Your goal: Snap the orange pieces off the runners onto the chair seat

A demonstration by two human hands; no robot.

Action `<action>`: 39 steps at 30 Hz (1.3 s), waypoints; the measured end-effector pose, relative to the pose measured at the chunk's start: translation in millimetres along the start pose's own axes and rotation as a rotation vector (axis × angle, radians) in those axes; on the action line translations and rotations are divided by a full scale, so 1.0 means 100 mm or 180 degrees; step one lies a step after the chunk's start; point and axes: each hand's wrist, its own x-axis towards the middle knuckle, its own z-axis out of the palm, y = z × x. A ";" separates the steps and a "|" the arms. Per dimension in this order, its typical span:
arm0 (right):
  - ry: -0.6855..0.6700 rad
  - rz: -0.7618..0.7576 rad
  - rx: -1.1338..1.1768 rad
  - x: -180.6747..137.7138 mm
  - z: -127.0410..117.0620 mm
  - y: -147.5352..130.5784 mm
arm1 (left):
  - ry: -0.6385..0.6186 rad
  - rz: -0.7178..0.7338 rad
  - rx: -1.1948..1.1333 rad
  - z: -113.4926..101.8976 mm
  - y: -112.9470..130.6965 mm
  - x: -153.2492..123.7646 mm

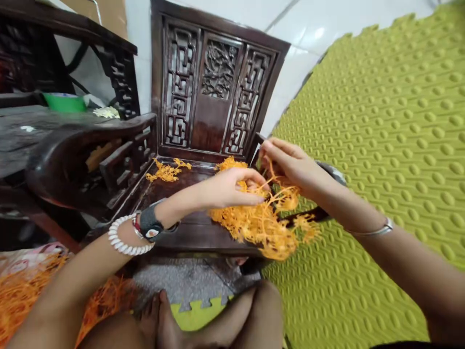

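In the head view, my left hand (241,188) reaches over a heap of orange branching strands (254,223) on a dark wooden chair seat (189,232). Its thumb and fingers close on part of a thin orange sprig (278,196). My right hand (285,162) is higher and to the right, its fingers bent round the upper end of that sprig. Some of its fingertips are hidden. The heap spills past the seat's front right edge. A smaller orange clump (167,170) lies apart at the seat's back left.
The chair has a carved backrest (218,87) and a curved armrest (69,145). More orange strands (25,295) fill the lower left. A green bowl (65,102) stands on a dark surface at left. Yellow-green bumpy foam matting (392,160) rises along the right.
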 end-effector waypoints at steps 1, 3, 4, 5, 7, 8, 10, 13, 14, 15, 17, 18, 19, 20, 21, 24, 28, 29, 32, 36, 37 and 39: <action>-0.0188 0.0400 -0.0047 -0.09 -0.06 0.07 | -0.0137 0.0005 0.0124 0.08 -0.01 -0.01; -0.0689 0.1180 0.0115 -0.28 -0.18 0.22 | -0.0243 0.0062 0.0265 0.20 -0.01 -0.05; -0.0970 0.1490 0.0312 -0.37 -0.22 0.29 | -0.0245 0.0056 0.0302 0.25 -0.01 -0.08; -0.1256 0.1710 0.0572 -0.46 -0.25 0.35 | -0.0214 0.0040 0.0358 0.29 -0.02 -0.10; -0.1719 0.1851 0.1146 -0.65 -0.27 0.48 | -0.0090 0.0067 0.0482 0.37 -0.03 -0.16; -0.1809 0.1759 0.1422 -0.73 -0.27 0.53 | -0.0017 0.0106 0.0474 0.40 -0.04 -0.18; -0.1694 0.1336 0.1788 -0.89 -0.23 0.65 | 0.0155 0.0129 0.0305 0.47 -0.08 -0.23; -0.1157 0.0367 0.1468 -1.05 -0.12 0.83 | 0.0407 -0.0136 -0.0023 0.56 -0.17 -0.29; -0.0951 0.0004 0.1168 -1.07 -0.07 0.89 | 0.0475 -0.0225 -0.0057 0.59 -0.20 -0.30; -0.0716 -0.0359 0.0825 -1.09 -0.02 0.95 | 0.0529 -0.0292 -0.0090 0.63 -0.23 -0.32; -0.0083 -0.1103 0.0171 -1.10 0.06 1.05 | 0.0591 -0.0448 -0.0164 0.71 -0.29 -0.34; 0.0283 -0.1465 -0.0097 -1.09 0.10 1.09 | 0.0630 -0.0521 -0.0166 0.75 -0.31 -0.34; 0.0650 -0.1827 -0.0300 -1.08 0.14 1.12 | 0.0670 -0.0565 -0.0136 0.79 -0.33 -0.34; 0.1023 -0.2192 -0.0446 -1.08 0.17 1.14 | 0.0691 -0.0570 -0.0072 0.83 -0.36 -0.33; 0.1347 -0.2528 -0.0584 -1.08 0.21 1.15 | 0.0690 -0.0538 0.0001 0.86 -0.38 -0.32; 0.1389 -0.3038 -0.0935 -1.12 0.32 1.11 | 0.0475 -0.0413 0.0121 0.93 -0.45 -0.30; 0.0791 -0.2163 0.0600 -1.31 0.40 0.97 | 0.0152 -0.0642 0.0506 0.97 -0.58 -0.35; 0.0841 -0.1780 0.1286 -1.37 0.39 0.92 | 0.0070 -0.0722 0.0656 0.98 -0.62 -0.38; 0.0765 -0.0722 0.2898 -1.54 0.27 0.82 | -0.0245 -0.0903 0.0885 1.01 -0.71 -0.50; 0.0509 -0.0164 0.3477 -1.59 0.15 0.87 | -0.0417 -0.0960 0.1129 1.03 -0.75 -0.65; 0.0493 -0.0125 0.3508 -1.57 0.16 0.90 | -0.0461 -0.0888 0.1180 1.04 -0.73 -0.69; 0.0417 -0.0051 0.3631 -1.52 0.26 0.98 | -0.0422 -0.0616 0.1180 1.06 -0.68 -0.73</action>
